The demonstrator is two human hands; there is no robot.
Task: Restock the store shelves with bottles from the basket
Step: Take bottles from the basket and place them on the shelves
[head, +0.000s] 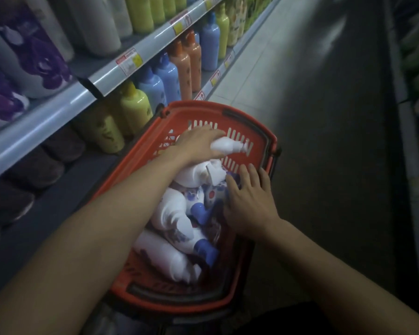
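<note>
Both hands are down in the basket: my left hand has its fingers curled round a white bottle at the far end, and my right hand lies flat on the heap, fingers straight and spread, holding nothing; the shelves run along the left, the lower tier carrying a row of yellow, blue and orange bottles; the orange basket sits just beside that tier, on the aisle side; inside it the heap of white bottles lies jumbled, blue caps poking out between them; the bottle I hold sits above the others, close to the far wall.

I judge this to be the pick-up, with most of the stock not yet shelved; to do it well I would lift the bottle straight up and clear of the rim before swinging left, so its nozzle does not snag in the wall slots; the right hand can press the heap down so nothing rolls or rides up with it; the grip sits on the body near the shoulder, though how far the fingers wrap underneath I cannot tell.

Its long axis lies nearly level, across the basket; the white cap points right, toward the aisle, with the base hidden under my palm; it will need turning upright, cap up, before it goes on the shelf.
</note>
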